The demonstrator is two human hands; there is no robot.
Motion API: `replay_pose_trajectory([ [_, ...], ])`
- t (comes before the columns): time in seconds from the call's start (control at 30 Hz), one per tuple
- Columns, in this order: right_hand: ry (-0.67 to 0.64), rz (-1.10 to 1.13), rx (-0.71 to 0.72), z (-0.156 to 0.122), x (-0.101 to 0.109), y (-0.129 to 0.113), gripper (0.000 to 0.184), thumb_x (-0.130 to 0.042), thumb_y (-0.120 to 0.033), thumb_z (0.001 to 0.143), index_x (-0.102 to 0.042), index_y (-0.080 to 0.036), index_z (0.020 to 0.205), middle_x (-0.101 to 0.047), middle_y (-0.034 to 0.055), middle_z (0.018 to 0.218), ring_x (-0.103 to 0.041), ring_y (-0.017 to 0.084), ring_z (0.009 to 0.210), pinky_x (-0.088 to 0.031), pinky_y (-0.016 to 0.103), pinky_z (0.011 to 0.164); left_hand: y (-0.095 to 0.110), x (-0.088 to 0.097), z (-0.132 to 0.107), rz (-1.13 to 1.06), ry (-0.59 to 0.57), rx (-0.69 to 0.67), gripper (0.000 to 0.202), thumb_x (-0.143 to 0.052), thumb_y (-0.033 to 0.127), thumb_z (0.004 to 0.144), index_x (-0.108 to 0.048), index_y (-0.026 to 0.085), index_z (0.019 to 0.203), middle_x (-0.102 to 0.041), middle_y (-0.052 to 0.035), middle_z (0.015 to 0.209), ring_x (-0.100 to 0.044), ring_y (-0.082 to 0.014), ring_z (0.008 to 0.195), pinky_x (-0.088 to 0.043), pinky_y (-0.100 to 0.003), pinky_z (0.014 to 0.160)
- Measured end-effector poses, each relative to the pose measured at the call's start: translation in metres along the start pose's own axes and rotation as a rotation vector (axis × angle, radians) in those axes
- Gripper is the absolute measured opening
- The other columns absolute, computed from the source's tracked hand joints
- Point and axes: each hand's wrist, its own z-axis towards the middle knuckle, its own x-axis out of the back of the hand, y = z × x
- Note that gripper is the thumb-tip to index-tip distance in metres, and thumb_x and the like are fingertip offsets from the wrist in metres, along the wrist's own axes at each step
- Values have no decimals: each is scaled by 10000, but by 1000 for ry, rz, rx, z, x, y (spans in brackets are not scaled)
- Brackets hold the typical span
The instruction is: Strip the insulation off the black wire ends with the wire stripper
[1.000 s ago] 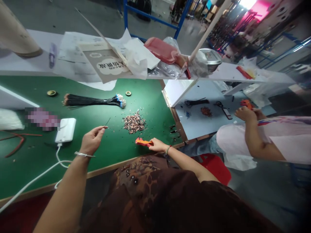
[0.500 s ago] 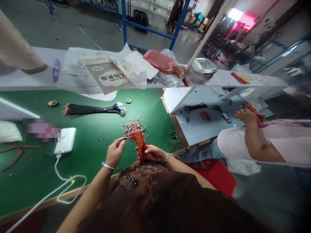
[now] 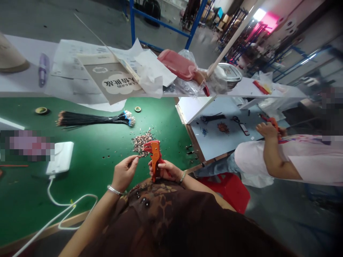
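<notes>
Stripping tool (image 3: 155, 155): hard orange body with bright red parts, a blunt angular head and slim handles; smooth, slightly glossy.
Its direction: long axis running from the surface's near edge toward the far edge, head at the far end with its mouth turned left, handles toward the dark patterned clothing.
Its place: held above the green surface (image 3: 166, 119) close to the near edge, head overlapping the heap in view.
Right hand (image 3: 168, 170): wrapped around the handles, gripping the tool.
Left hand (image 3: 125, 172): thumb and forefinger pinched on a thin wire (image 3: 139, 156), only a short dark bit showing, just left of the head.
Clippings (image 3: 141, 142): loose heap of tiny coppery and dark slivers, toward the surface's right edge.
Wire bundle (image 3: 93, 119): straight, flexible black strands, coppery left ends, blue-and-silver right ends, lying along the far edge.
</notes>
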Motion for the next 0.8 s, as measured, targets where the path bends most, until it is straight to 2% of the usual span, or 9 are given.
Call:
replay_pose_trajectory([
  [0.17,9,-77,26,1,2,-5,509,-781,-378,745,-608,-121,1149,-613,90,1002,-631,195,880,-518,365,820,-2,2,3,74,-8,-35,437,-504,491,861,-729,159,1033,-629,12,578,-474,-100,464,-386,-208,489],
  [0.27,-6,-173,37,-3,1,-14,588,-794,-320,740,-562,-138,1248,-609,104,1055,-643,206,895,-511,375,830,-5,6,4,98,-13,-54,435,-500,483,875,-717,166,1080,-663,1,635,-485,-99,476,-392,-208,494],
  [0.4,-29,-259,42,-11,-1,-27,660,-800,-290,740,-500,-179,1317,-617,105,1079,-648,208,915,-495,392,869,2,13,5,177,-36,-183,386,-481,445,904,-723,179,1044,-701,-28,801,-550,-102,563,-424,-210,555],
  [0.6,-56,-261,51,-20,1,-34,673,-815,-282,720,-497,-186,1305,-612,96,1053,-637,212,923,-501,388,851,23,15,2,391,38,-430,293,-482,354,942,-723,210,1025,-639,5,765,-537,-82,580,-363,-195,521],
  [0.7,-72,-263,39,-23,3,-34,657,-808,-289,726,-508,-169,1298,-609,101,1039,-635,225,922,-512,391,828,24,12,0,475,91,-515,239,-523,310,930,-726,219,1018,-637,6,766,-543,-86,614,-346,-200,519],
  [0.8,-69,-287,26,-27,4,-34,641,-802,-272,734,-519,-153,1296,-609,110,1064,-626,231,966,-498,402,879,23,10,-1,497,137,-571,200,-567,298,908,-736,225,988,-626,3,755,-542,-92,642,-343,-205,534],
])
